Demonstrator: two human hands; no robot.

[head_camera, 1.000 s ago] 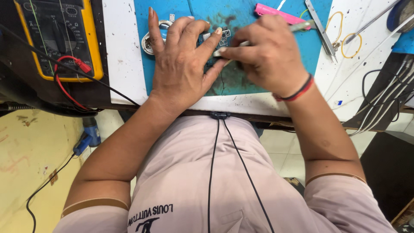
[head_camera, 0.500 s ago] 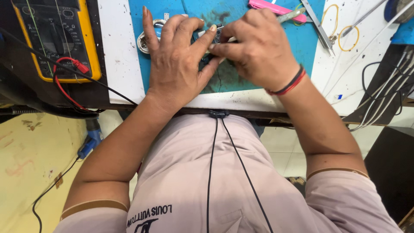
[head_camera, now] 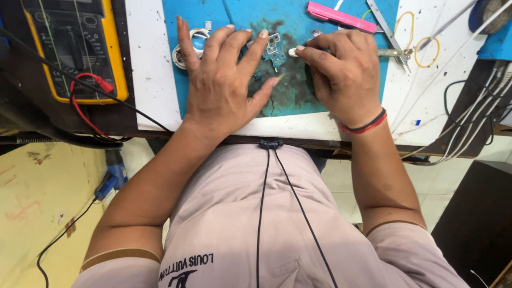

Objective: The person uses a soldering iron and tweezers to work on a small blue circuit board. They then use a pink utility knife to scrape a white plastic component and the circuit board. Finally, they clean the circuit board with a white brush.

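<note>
Fingers of the left hand (head_camera: 224, 90) spread flat, pinning the small green circuit board (head_camera: 273, 52) on the stained blue mat (head_camera: 298, 96) at twelve o'clock, seemingly to steady it, while the right hand (head_camera: 341, 74) pinches a slim metal tool (head_camera: 392, 52) beside it on the white surface (head_camera: 152, 69).

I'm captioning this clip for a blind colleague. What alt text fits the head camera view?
Seen from above, a person's left hand spreads over a small circuit board on a stained teal work mat, while the right hand holds a slim tool at the board's edge. A yellow multimeter lies left, a pink tool and tweezers right.
</note>
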